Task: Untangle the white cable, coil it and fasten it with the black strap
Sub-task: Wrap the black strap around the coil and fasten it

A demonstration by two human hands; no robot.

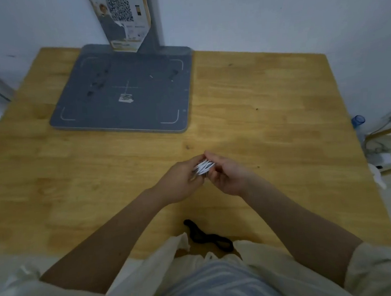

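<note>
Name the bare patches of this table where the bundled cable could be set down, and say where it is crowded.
Bare wood lies right of the grey base plate, out to the table edge, and between that plate and the hands. The near-left wood is free too. It is crowded at the near edge, where the black strap lies between the forearms.

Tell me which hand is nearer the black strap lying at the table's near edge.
Roughly equal; the left looks marginally nearer. The left hand and right hand both hold the white cable above the table, beyond the black strap, which lies untouched between the forearms.
</note>
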